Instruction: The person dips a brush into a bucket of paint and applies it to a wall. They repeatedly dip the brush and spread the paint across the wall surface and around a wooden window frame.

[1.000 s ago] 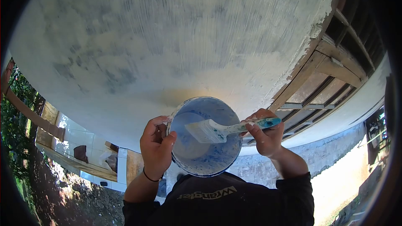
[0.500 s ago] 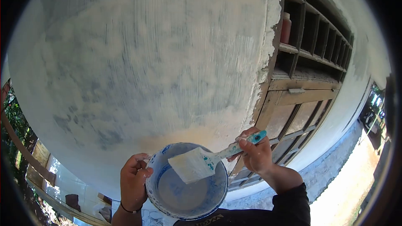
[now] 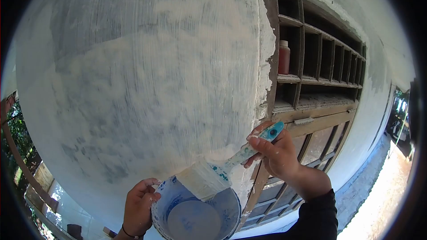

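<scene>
My right hand (image 3: 275, 154) is closed around the turquoise-and-white handle of a wide paintbrush (image 3: 205, 180). Its bristles are coated in white paint and overlap the far rim of a bucket in this view. That bucket (image 3: 161, 199) is blue-stained, with pale greyish-white paint (image 3: 194, 220) in the bottom. Gripping the bucket's left rim, my left hand (image 3: 140, 206) has its thumb on the inner side. In front of me rises a wall (image 3: 147, 89) streaked with white paint over grey, patchy and brushed in vertical strokes.
A wooden frame with cubbyhole openings (image 3: 327, 58) sits in the wall at right, holding a red bottle with a pale cap (image 3: 283, 58). Below it is a window with glass panes (image 3: 316, 144). Chipped plaster (image 3: 266, 58) runs along the frame's left edge. A ledge (image 3: 362, 200) lies lower right.
The paintbrush has risen from over the bucket's middle toward its far rim, with my right hand moving up. The view has shifted up and right, so the bucket sits lower.
</scene>
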The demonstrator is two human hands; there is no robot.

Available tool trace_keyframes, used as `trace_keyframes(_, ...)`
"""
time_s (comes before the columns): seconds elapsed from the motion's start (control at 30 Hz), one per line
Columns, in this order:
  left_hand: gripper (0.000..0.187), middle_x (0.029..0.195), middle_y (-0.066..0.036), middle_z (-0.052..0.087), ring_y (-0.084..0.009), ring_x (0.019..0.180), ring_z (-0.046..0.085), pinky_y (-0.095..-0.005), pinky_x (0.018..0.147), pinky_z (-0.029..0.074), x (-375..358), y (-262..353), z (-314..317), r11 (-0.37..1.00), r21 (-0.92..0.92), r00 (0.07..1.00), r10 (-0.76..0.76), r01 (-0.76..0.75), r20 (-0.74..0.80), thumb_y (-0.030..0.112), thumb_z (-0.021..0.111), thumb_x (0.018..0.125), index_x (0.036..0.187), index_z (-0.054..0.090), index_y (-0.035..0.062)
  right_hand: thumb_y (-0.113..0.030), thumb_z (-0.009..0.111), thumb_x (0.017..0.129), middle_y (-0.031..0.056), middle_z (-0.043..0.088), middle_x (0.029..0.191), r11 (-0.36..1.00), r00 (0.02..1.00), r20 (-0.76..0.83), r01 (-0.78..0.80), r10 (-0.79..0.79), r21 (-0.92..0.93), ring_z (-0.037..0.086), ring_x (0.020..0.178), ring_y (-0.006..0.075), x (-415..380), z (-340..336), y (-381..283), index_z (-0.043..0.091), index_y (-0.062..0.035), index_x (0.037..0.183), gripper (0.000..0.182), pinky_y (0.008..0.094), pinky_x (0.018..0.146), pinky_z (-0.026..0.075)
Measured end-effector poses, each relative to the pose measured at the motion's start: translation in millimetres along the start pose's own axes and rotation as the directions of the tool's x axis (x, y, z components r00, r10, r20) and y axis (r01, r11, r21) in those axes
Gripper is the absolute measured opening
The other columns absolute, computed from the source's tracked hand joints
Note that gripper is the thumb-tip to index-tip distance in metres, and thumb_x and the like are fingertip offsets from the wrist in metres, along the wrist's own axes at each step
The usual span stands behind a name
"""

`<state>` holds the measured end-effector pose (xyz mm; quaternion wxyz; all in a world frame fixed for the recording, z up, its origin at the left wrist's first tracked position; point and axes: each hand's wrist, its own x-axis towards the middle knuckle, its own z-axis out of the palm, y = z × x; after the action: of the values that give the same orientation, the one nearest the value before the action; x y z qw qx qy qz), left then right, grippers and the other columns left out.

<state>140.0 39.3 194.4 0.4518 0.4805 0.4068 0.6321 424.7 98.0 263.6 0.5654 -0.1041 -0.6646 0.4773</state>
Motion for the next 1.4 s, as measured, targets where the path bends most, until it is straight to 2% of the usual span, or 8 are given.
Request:
trace_keyframes(0.1, 0.027, 0.069, -0.002, 0.050, -0.0085, 0.060, 0.048, -0.0195, 0.057, 0.039, 2, 13, 4, 1.000, -0.022, 1.000, 0.006, -0.006, 0.002, 0.002, 0.051, 0.069, 0.095, 0.054, -0.0044, -0.008, 0.055, 0.085, 0.0162, 0.059, 0.084, 0.990, 0.986, -0.125, -0.094, 0.107, 0.107, 0.063, 0.067, 0.0230, 35, -10, -36, 0.051, 0.0018, 0.091, 0.012, 0.0320, 0.057, 0.055)
trace_keyframes(0.37, 0.026, 0.083, -0.012, 0.061, -0.0171, 0.069, 0.060, -0.0246, 0.065, 0.048, -1, 35, 5, 0.987, -0.109, 0.990, 0.108, -0.118, -0.095, 0.004, 0.050, 0.069, 0.093, 0.055, -0.0055, -0.006, 0.050, 0.087, 0.0191, 0.051, 0.095, 0.810, 0.756, -0.463, 0.573, -0.463, 0.125, 0.058, 0.080, 0.0285, 165, -30, -139, 0.048, 0.0096, 0.104, 0.023, 0.0344, 0.069, 0.057)
trace_keyframes(0.57, 0.026, 0.079, -0.010, 0.060, -0.0161, 0.066, 0.059, -0.0230, 0.062, 0.048, -6, 31, -17, 0.988, -0.062, 0.978, 0.131, -0.143, -0.163, 0.005, 0.053, 0.068, 0.092, 0.056, -0.0048, -0.002, 0.054, 0.084, 0.0162, 0.054, 0.100, 0.514, 0.428, -0.351, 0.833, -0.833, -0.203, 0.058, 0.086, 0.0277, 211, -8, -224, 0.052, 0.0069, 0.102, 0.020, 0.0328, 0.076, 0.056)
trace_keyframes(0.67, 0.030, 0.073, -0.005, 0.056, -0.0115, 0.062, 0.054, -0.0198, 0.059, 0.043, -11, 35, -20, 0.990, -0.060, 0.972, 0.109, -0.124, -0.210, 0.002, 0.053, 0.063, 0.092, 0.056, -0.0039, -0.010, 0.065, 0.078, 0.0068, 0.058, 0.076, 0.287, 0.217, -0.197, 0.831, -0.956, -0.477, 0.058, 0.065, 0.0139, 216, 13, -247, 0.058, -0.0010, 0.083, 0.013, 0.0242, 0.056, 0.052)
trace_keyframes(0.77, 0.035, 0.077, 0.004, 0.047, -0.0053, 0.067, 0.041, -0.0171, 0.060, 0.034, -11, 37, -44, 0.986, 0.104, 0.987, 0.141, -0.132, -0.081, 0.014, 0.059, 0.076, 0.108, 0.057, 0.0006, -0.011, 0.065, 0.079, 0.0059, 0.058, 0.074, 0.074, 0.217, 0.068, 0.586, -0.974, -0.807, 0.057, 0.064, 0.0130, 214, 41, -261, 0.059, -0.0009, 0.083, 0.013, 0.0243, 0.056, 0.052)
trace_keyframes(1.03, 0.032, 0.080, 0.004, 0.049, -0.0055, 0.069, 0.043, -0.0171, 0.064, 0.035, -17, 65, -54, 0.982, 0.142, 0.984, 0.144, -0.128, -0.105, 0.017, 0.058, 0.078, 0.106, 0.057, 0.0013, -0.010, 0.065, 0.078, 0.0023, 0.057, 0.065, -0.189, 0.302, 0.357, 0.468, -0.884, -0.863, 0.054, 0.063, 0.0108, 244, 73, -270, 0.059, -0.0015, 0.080, 0.011, 0.0246, 0.056, 0.043)
trace_keyframes(1.23, 0.037, 0.078, 0.004, 0.048, -0.0054, 0.070, 0.043, -0.0175, 0.064, 0.035, -20, 60, -61, 0.971, 0.131, 0.977, 0.207, -0.199, -0.049, 0.025, 0.059, 0.081, 0.109, 0.055, 0.0013, -0.006, 0.066, 0.074, 0.0129, 0.063, 0.080, -0.485, 0.252, 0.592, 0.379, -0.766, -0.788, 0.061, 0.071, 0.0212, 257, 69, -244, 0.061, -0.0007, 0.083, 0.012, 0.0297, 0.064, 0.047)
trace_keyframes(1.4, 0.044, 0.079, 0.004, 0.047, -0.0058, 0.070, 0.043, -0.0187, 0.066, 0.036, -21, 49, -73, 0.959, 0.125, 0.967, 0.256, -0.255, 0.013, 0.034, 0.059, 0.082, 0.111, 0.053, 0.0018, -0.004, 0.065, 0.076, 0.0127, 0.063, 0.085, -0.385, 0.352, 0.510, 0.367, -0.785, -0.847, 0.061, 0.078, 0.0209, 241, 89, -235, 0.061, -0.0010, 0.086, 0.011, 0.0296, 0.067, 0.048)
